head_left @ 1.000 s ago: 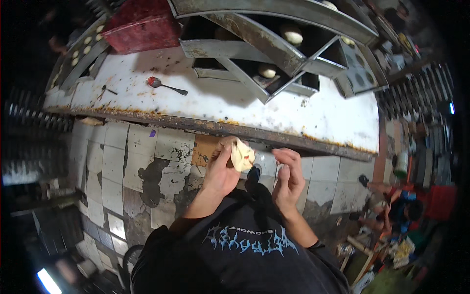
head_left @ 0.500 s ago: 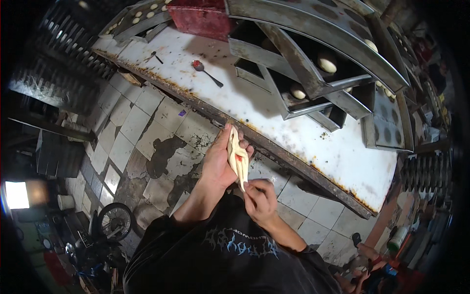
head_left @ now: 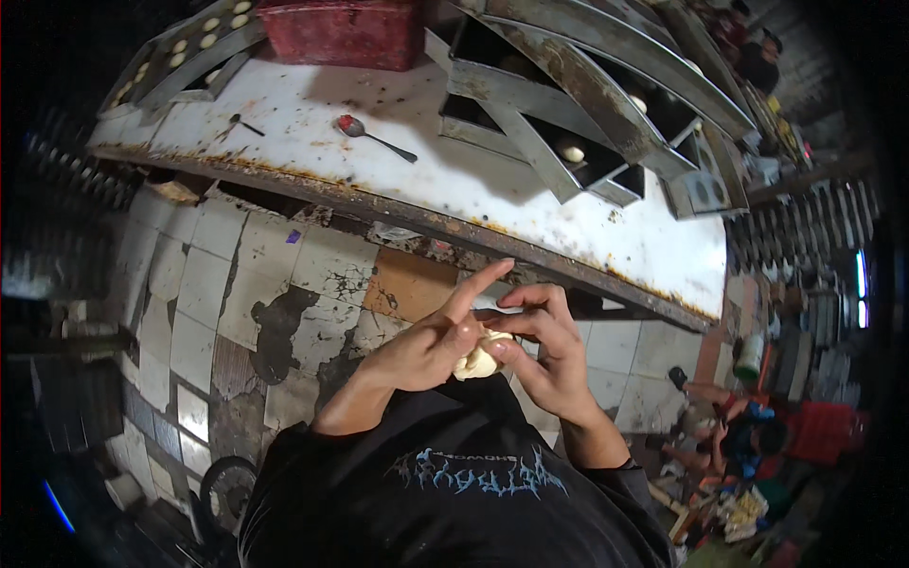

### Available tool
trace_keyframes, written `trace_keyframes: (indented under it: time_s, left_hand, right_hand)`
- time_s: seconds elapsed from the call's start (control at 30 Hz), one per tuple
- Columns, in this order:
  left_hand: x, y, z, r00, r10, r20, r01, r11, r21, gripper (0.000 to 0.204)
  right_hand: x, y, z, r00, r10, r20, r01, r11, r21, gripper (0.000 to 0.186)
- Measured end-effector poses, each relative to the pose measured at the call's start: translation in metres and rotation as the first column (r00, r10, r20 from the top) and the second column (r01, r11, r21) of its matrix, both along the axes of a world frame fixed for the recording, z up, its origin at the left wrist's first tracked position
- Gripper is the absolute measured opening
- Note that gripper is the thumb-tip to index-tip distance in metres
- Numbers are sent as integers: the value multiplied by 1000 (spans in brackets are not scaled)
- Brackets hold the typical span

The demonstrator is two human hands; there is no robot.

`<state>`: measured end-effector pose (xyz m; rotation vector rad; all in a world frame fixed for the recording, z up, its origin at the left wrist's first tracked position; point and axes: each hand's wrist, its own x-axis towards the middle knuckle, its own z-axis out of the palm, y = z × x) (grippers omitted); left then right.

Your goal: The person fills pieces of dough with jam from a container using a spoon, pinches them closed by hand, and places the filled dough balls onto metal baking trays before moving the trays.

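A pale piece of dough (head_left: 478, 362), bunched into a compact lump, is between my two hands in front of my black shirt. My left hand (head_left: 421, 352) grips its left side with the thumb on top, its index finger stretched out toward the table. On the other side, my right hand (head_left: 549, 355) pinches the dough between thumb and curled fingers. Part of the lump is hidden behind the fingers. Beyond my hands, a spoon (head_left: 386, 145) with red filling on its bowl lies on the white tabletop (head_left: 312, 104).
Stacked metal trays (head_left: 530, 109) holding dough balls stand on the table's right. More trays (head_left: 194, 66) sit far left, beside a red container (head_left: 341, 33). A small dark utensil (head_left: 248, 125) lies nearby. The table's rusty edge (head_left: 379, 204) runs before me. Another person (head_left: 729, 435) sits lower right.
The long, folded dough with red filling showing is now a short lump with no red visible. My right hand has moved up beside my left, and the view has shifted.
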<state>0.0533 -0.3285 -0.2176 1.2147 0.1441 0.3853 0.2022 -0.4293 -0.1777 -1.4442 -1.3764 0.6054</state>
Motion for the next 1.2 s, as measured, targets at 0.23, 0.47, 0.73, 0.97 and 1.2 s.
trace_keyframes:
  time_s: [0.23,0.47,0.73,0.97,1.2]
  left_hand:
    - [-4,-22,-15,954,296,40,-242,844,-479,36]
    - [17,-51,-2,902,428,56,-131,394,-910,18]
    - [71,-115,15,887,462,-19,-417,782,-463,29]
    - [113,-156,13,980,-193,46,187,976,115,65]
    - [160,-185,-3,968,245,61,-240,968,-79,25]
  right_hand:
    - [-35,-10,-13,941,-301,152,296,954,56,16]
    - [-57,-37,-50,845,-455,283,362,874,324,40]
    - [13,-118,-34,892,-260,370,72,890,451,27]
    - [86,-177,-3,991,-129,37,120,974,191,19]
    - [116,-180,-25,911,-404,84,354,870,343,23]
